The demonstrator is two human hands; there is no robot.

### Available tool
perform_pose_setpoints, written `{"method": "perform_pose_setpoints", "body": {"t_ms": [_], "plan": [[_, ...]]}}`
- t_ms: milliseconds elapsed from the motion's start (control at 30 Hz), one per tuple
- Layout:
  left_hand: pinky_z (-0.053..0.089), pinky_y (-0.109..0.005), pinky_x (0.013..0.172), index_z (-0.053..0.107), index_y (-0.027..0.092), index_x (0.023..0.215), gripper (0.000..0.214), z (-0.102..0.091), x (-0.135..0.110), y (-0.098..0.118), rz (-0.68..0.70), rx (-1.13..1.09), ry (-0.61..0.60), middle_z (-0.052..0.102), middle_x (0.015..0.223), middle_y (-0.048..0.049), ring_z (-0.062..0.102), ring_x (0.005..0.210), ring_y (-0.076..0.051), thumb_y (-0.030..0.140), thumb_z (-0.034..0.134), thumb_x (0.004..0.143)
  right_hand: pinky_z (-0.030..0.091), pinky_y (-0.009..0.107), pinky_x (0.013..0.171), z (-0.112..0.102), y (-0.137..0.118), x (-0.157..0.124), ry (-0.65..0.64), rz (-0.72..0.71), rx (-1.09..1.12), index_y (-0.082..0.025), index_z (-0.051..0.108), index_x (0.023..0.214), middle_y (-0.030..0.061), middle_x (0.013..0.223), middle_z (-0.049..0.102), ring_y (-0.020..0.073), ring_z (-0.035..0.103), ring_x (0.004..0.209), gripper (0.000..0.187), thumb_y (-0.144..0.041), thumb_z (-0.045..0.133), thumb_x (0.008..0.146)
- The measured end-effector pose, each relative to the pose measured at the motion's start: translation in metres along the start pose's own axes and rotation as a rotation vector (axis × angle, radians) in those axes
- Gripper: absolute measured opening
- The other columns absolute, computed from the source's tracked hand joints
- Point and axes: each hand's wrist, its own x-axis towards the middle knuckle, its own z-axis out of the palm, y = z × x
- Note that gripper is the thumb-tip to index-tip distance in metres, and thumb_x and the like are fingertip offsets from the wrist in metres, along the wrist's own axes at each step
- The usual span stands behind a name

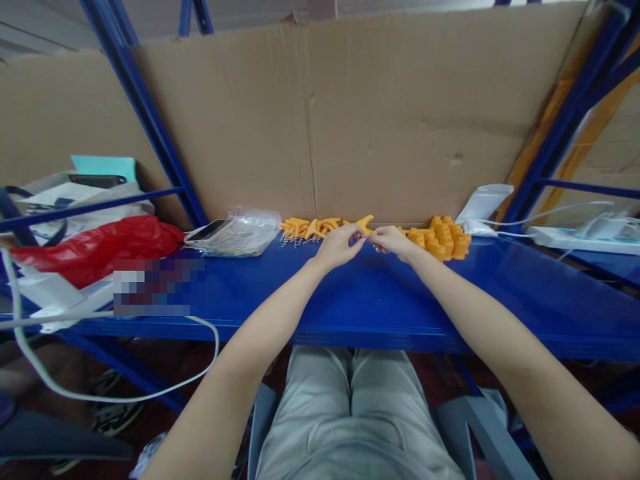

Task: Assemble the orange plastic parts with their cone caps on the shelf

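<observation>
Item 1. Left hand point(340, 245): forearm reaching up from lower left, fingers curled, the grip closed on a small orange Y-shaped plastic piece point(366, 222), which stands up just above the fingertips.

Item 2. Right hand point(393, 240): forearm reaching up from lower right, thumb and fingertips pinched shut, meeting the left hand at the foot of the same orange piece. What the right grip pinches is too small to tell.

Item 3. Blue metal worktop point(350, 300): long, glossy, running the width of the view. Both hands rest at its far edge, in the middle, with the held piece just above the surface.

Item 4. Loose heap of orange plastic pieces point(307, 228): on the worktop, just left of the left hand, with some fine silver chain point(295, 241) in front of it.

Item 5. Packed cluster of orange plastic pieces point(443, 237): on the worktop, just right of the right hand.

Item 6. Crumpled clear plastic bag point(243, 232): left of the loose heap, beside a flat dark-screened phone point(206, 231).

Item 7. Red plastic bag point(100, 248): further left, at the worktop's end.

Item 8. White flat pouch point(484, 203): right of the packed cluster, leaning at the back.

Item 9. White power strip point(575, 238): far right, with white cables.

Item 10. Brown cardboard sheet point(400, 113): upright behind the worktop, creased down the middle.
</observation>
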Motion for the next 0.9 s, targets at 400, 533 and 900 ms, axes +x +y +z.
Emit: {"method": "perform_pose_setpoints", "body": {"t_ms": [400,533,900], "plan": [[0.048,-0.023,0.057,0.074,0.013,0.086,0.018,0.016,0.001,0.011,-0.182,-0.319,-0.155,0.069,0.066,-0.0022,0.058,0.049,-0.010,0.025,0.061,0.092,0.025,0.018,0.039,0.016,0.001,0.002,0.001,0.074,0.310,-0.019,0.046,0.057,-0.0053,0.044,0.044,0.0047,0.033,0.040,0.046,-0.042,0.072,0.088],[0.039,-0.016,0.043,0.068,0.011,0.082,0.015,0.016,0.002,0.015,-0.356,-0.552,-0.167,0.062,0.056,0.0026,0.049,0.036,-0.004,0.017,0.059,0.093,0.027,0.018,0.041,0.020,0.005,0.004,-0.014,0.130,0.426,-0.018,0.046,0.058,-0.0066,0.044,0.043,0.0037,0.031,0.039,0.045,-0.037,0.070,0.090],[0.040,-0.017,0.041,0.060,0.012,0.069,0.022,0.018,0.007,0.004,-0.583,-0.691,-0.065,0.060,0.053,0.0038,0.043,0.034,-0.003,0.010,0.058,0.091,0.039,0.018,0.042,0.027,0.010,-0.001,-0.018,0.183,0.405,-0.019,0.056,0.078,-0.0027,0.061,0.062,0.0065,0.048,0.042,0.020,-0.022,0.055,0.098]]}}
